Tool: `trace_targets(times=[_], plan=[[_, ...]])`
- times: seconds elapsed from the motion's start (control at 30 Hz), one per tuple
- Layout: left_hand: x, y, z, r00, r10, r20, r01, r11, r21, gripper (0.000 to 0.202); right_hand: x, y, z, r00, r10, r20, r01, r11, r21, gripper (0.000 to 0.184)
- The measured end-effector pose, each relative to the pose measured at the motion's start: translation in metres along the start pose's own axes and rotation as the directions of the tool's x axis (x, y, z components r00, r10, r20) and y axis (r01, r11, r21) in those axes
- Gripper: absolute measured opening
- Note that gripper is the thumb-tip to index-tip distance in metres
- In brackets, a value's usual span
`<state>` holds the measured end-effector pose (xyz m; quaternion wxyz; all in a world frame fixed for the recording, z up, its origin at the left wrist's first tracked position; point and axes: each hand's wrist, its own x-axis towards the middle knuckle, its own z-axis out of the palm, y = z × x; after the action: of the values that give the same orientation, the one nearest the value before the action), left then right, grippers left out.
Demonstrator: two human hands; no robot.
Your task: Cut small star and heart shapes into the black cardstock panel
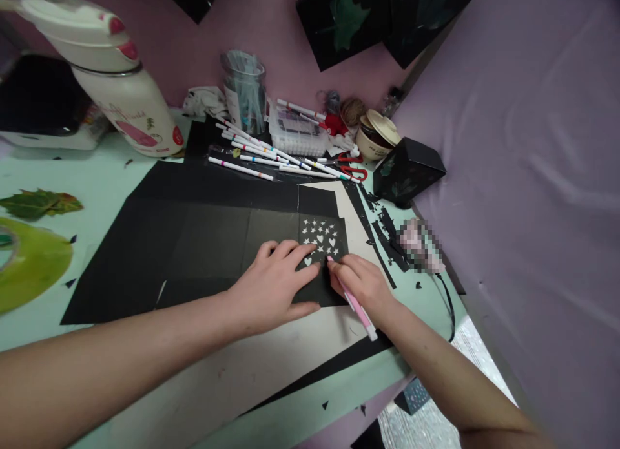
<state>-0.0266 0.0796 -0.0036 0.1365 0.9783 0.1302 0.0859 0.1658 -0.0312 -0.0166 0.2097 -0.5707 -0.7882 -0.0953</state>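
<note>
A black paper sheet [208,242] lies unfolded on the table, with crease lines across it. Its right panel carries small white star and heart shapes [320,240], which look like cut-outs. My left hand [276,278] lies flat over that panel, fingers spread, the fingertips touching the paper beside the lowest heart. In my right hand [361,281] is a slim pink pen-shaped craft knife [356,302], pinched close to its front end. Its tip meets the black paper just below the stars and is too small to make out. Under the sheet is a pale board [217,378].
White markers [261,148], red-handled scissors [356,171] and a jar [245,90] stand or lie behind the paper. Black scraps [385,232], a black box [409,171] and a blurred pink corded object [421,245] are right. A bottle [126,93], leaf [41,203] and green tape roll [43,261] are left.
</note>
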Motion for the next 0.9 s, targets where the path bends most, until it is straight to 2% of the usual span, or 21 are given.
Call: trace_targets(times=[0.13,0.33,0.4,0.47,0.57,0.63,0.73,0.8,0.9], plan=[[0.0,0.0,-0.001,1.0,-0.001,0.001,0.001,1.0,0.0,0.051,-0.006,0.003,0.004,0.998,0.021,-0.065,-0.014,0.994,0.107,0.012],[-0.001,0.0,-0.001,1.0,-0.002,-0.021,0.001,1.0,-0.013,0.049,-0.006,0.003,0.004,0.995,0.021,-0.094,0.002,0.972,0.235,0.015],[-0.001,0.0,-0.001,1.0,-0.003,-0.025,0.002,1.0,-0.017,0.049,-0.003,0.0,0.001,0.989,0.112,-0.097,-0.074,0.939,0.335,0.014],[-0.001,0.0,0.0,1.0,-0.001,-0.025,0.001,1.0,-0.017,0.05,0.001,-0.003,-0.004,0.961,0.269,-0.068,-0.21,0.866,0.454,0.012],[-0.001,0.0,-0.001,1.0,0.002,-0.021,-0.002,1.0,-0.013,0.05,0.014,-0.001,-0.014,0.88,0.474,0.033,-0.407,0.717,0.565,0.007],[0.0,0.0,-0.001,1.0,-0.001,-0.021,0.0,1.0,-0.012,0.05,0.027,0.008,-0.02,0.849,0.502,0.165,-0.488,0.624,0.61,0.007],[-0.001,0.0,-0.002,1.0,-0.001,-0.018,0.0,1.0,-0.015,0.05,0.045,0.03,-0.023,0.835,0.422,0.352,-0.536,0.482,0.693,0.015],[-0.001,0.0,-0.002,1.0,0.002,-0.019,-0.003,1.0,-0.014,0.049,0.054,0.044,-0.022,0.83,0.393,0.396,-0.543,0.404,0.736,0.018],[-0.001,0.0,-0.001,1.0,0.002,-0.027,-0.002,1.0,-0.021,0.049,0.063,0.057,-0.019,0.806,0.349,0.478,-0.588,0.379,0.715,0.011]])
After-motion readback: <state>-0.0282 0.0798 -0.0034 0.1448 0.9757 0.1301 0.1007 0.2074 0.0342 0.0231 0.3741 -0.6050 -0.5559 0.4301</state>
